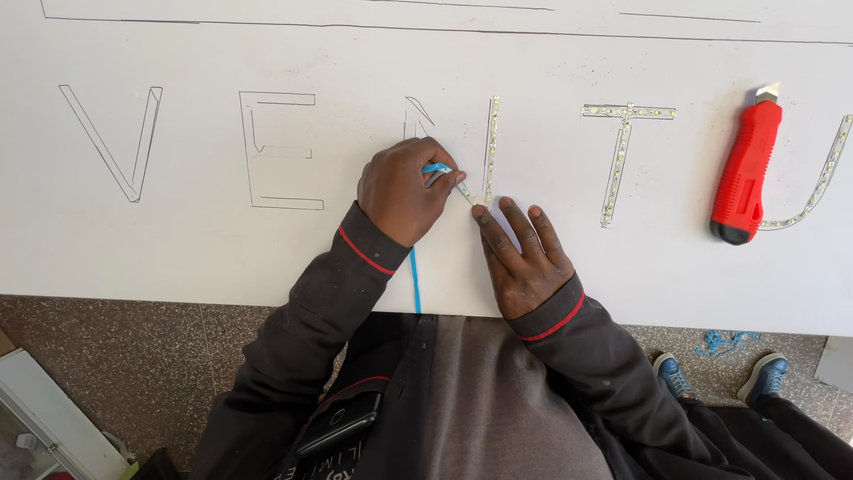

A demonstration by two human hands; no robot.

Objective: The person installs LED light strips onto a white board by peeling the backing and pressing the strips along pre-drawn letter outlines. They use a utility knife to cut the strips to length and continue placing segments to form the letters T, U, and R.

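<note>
Right hand (pixel 526 258) flat on the white sign board (pixel 267 249), fingers spread, index tip pinning the LED strip (pixel 466 191). Left hand (pixel 402 191) just beyond, fingers pinching the blue backing tape (pixel 436 168). Risk: strip sticking crooked off the pencilled letter outline if pulled askew. Strip's start hidden under fingers. Far right, red utility knife (pixel 745 169), blade exposed.

On the white board (pixel 222 240), the left hand (pixel 404 191) pinches a light strip (pixel 464 190) with blue backing tape (pixel 415 280) trailing down towards the board's edge. The right hand (pixel 524 253) lies flat, its forefinger pressing the strip's lower end on a letter outline. A red knife (pixel 745 169) lies to the right, beside another strip-filled letter (pixel 619 151).
</note>
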